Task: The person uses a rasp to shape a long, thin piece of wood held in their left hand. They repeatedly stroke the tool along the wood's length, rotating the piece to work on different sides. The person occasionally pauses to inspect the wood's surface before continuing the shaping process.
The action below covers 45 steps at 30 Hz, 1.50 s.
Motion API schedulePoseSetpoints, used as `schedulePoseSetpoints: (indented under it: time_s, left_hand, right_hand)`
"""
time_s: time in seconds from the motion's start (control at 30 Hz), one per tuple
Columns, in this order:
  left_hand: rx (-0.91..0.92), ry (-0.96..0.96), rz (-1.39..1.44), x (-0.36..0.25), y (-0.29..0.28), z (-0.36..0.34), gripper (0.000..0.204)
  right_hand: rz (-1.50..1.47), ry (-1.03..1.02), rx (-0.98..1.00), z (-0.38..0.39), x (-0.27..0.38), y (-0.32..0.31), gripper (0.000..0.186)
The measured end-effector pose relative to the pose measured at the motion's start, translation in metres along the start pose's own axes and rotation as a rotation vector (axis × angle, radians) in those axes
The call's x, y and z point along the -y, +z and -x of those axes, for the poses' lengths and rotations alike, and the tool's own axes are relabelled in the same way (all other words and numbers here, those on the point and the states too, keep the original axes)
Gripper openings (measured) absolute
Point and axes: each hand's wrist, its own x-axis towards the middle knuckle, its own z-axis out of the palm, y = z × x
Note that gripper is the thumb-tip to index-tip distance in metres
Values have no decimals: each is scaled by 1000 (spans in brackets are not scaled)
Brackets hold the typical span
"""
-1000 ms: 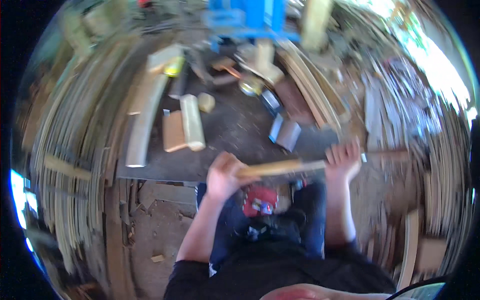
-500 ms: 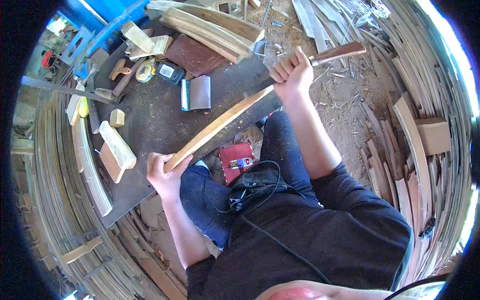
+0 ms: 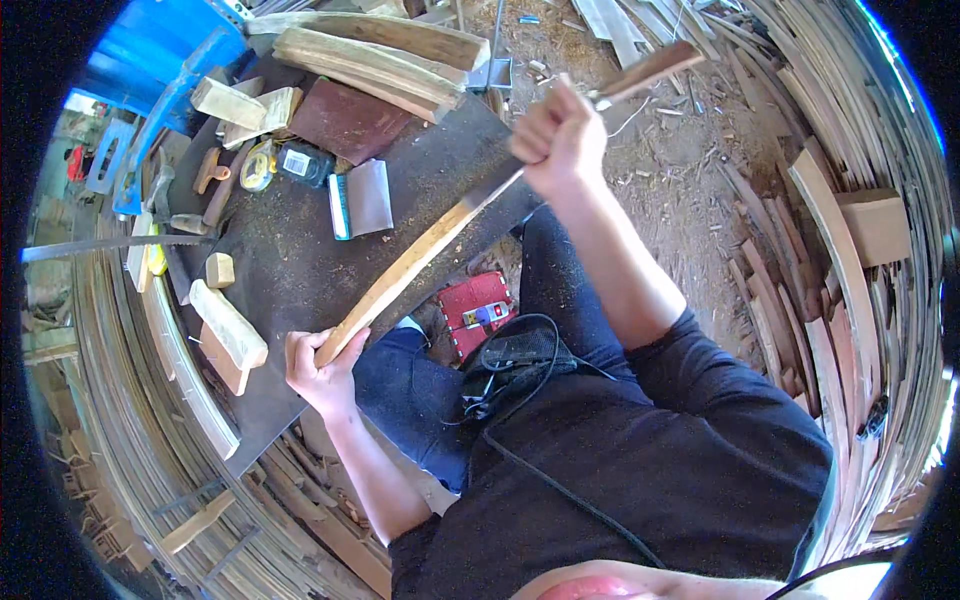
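Note:
My left hand [image 3: 322, 372] is closed around the lower end of a long, pale, slightly curved wooden piece [image 3: 395, 280], held diagonally across the near bench edge. My right hand [image 3: 558, 135] grips a long narrow metal tool [image 3: 492, 197] with a dark wooden handle [image 3: 650, 70] sticking out above the fist. The metal part runs down to the upper end of the pale wood; whether it lies in or on the wood I cannot tell. Beneath them are the dark bench [image 3: 280, 280], a grey folded sheet [image 3: 370, 195] and a small pale block [image 3: 220, 270].
Wood boards [image 3: 370, 70], a saw blade [image 3: 110, 243], a hammer [image 3: 185, 225] and a tape measure [image 3: 258, 165] crowd the bench near a blue machine [image 3: 150, 60]. Long strips [image 3: 830, 255] line both sides. A red mat [image 3: 470, 295] lies below, by my legs.
The view has tilted from a blurred, more level angle. Since half a second ago my right hand has risen up-left in frame, and more metal shows between it and the pale wood.

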Motion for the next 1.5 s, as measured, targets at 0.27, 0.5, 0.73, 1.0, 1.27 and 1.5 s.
schedulePoseSetpoints:
  time_s: [0.27,0.5,0.73,1.0,1.27,1.5]
  left_hand:
    - [-21,3,1,0,1,2,46]
    - [-27,9,-6,-1,0,0,44]
    - [-56,-39,0,0,-1,3,42]
    - [-88,-24,-14,0,0,-1,43]
    - [-79,-37,4,-1,1,2,44]
    - [-58,-27,-40,-4,1,-2,44]
  right_hand:
    - [114,-179,-37,-6,40,-8,46]
    - [-5,88,86,17,-30,12,46]
    - [102,-25,22,17,-7,14,46]
    - [127,-80,146,10,-8,12,49]
    - [148,-180,49,-7,31,-11,48]
    - [-33,61,33,35,-46,30,48]
